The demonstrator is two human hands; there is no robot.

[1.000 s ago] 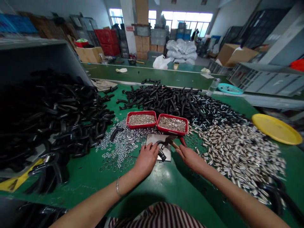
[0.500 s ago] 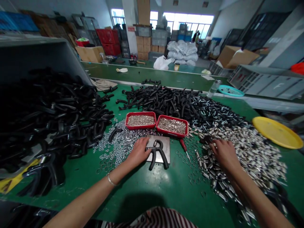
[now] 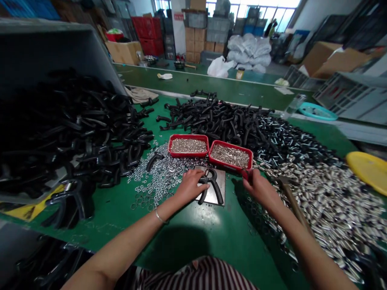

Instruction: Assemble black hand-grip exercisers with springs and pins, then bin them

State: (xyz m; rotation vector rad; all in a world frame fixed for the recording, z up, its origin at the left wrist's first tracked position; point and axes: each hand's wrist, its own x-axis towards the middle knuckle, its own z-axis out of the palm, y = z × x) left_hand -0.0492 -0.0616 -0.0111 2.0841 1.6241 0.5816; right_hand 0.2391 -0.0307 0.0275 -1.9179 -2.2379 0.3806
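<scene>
A black A-shaped spring clamp [image 3: 216,188] lies on a square metal plate [image 3: 222,177] at the middle of the bench. My left hand [image 3: 191,187] is closed around its left leg, fingers near the top and thumb lower down. My right hand [image 3: 260,189] pinches the red handle of a screwdriver [image 3: 246,174], just below the right red tray; the shaft cannot be made out. Under my right forearm a hammer [image 3: 294,201] with a wooden handle rests on the heap of metal sleeves [image 3: 329,205].
Two red trays [image 3: 188,154] of small pins stand behind the plate. Loose nuts and rings [image 3: 163,173] spread at left. Black clamp parts [image 3: 223,121] are heaped behind and fill a grey bin [image 3: 99,60]. A yellow lid [image 3: 367,171] sits far right.
My right hand has left the hammer on the sleeves and moved left to the screwdriver. My left hand keeps hold of the clamp. The view has tilted down.
</scene>
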